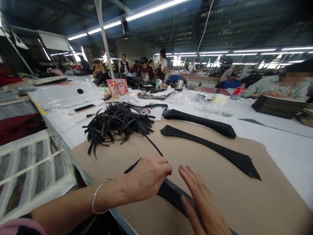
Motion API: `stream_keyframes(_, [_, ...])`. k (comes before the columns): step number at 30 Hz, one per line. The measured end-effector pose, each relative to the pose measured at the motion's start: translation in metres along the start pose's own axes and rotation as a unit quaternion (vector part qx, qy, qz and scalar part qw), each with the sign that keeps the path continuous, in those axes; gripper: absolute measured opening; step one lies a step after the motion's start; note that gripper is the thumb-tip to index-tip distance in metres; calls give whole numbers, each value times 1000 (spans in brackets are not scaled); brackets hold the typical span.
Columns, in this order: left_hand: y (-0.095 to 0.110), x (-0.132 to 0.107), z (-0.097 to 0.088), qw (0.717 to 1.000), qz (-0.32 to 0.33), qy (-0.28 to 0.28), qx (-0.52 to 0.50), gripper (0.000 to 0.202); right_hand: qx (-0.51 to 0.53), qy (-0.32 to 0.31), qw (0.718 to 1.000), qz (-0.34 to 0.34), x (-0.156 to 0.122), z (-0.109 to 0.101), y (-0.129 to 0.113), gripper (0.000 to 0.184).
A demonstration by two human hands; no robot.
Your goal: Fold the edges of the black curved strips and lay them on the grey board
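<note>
My left hand, with a bangle at the wrist, pinches the near end of a thin black strip. That strip runs back toward a tangled pile of black strips. Below both hands lies a long black curved piece on the tan sheet, partly hidden by my left hand and forearm. My right hand has its fingers stretched out, the thumb at the black piece. Farther off, a flared black piece lies flat, and behind it is a thicker stack of similar pieces.
The tan sheet covers the near part of the white table. Behind the strips are a red snack bag and bottles. A person sits at the right behind a dark stack. A white slatted rack stands left.
</note>
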State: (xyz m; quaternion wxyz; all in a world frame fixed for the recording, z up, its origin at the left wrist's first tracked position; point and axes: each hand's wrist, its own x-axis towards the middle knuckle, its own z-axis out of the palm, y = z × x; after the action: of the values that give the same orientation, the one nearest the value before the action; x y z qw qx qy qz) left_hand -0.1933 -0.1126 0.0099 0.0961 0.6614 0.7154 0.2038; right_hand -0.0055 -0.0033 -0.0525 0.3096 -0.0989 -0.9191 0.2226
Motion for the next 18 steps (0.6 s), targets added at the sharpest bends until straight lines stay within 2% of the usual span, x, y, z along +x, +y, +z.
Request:
stream_keyframes(2, [21,-2,-15,995,60,-9,-81,23,66,-41,997,17,25,-6,-8,43])
stream_keyframes(4, [28,-3,-31,990,37,12,-133,22,130,-78,986,66,39,-15,-14,40])
stream_keyframes(7, [17,-2,-52,983,-61,46,-164,18,203,-118,958,163,40,-36,-12,39])
stream_keyframes(10, [-10,-3,-63,963,-147,30,-225,16,199,-129,944,230,21,-68,5,42])
stream_keyframes(12, [-33,-6,-62,942,-211,5,-260,16,173,-134,939,265,1,-91,17,45])
stream_keyframes(15, [-66,-13,-46,916,-265,-51,-296,18,142,-157,918,335,-36,-120,30,48])
stream_keyframes(18, [-93,-16,-21,899,-297,-106,-303,22,150,-166,881,416,-71,-128,34,49])
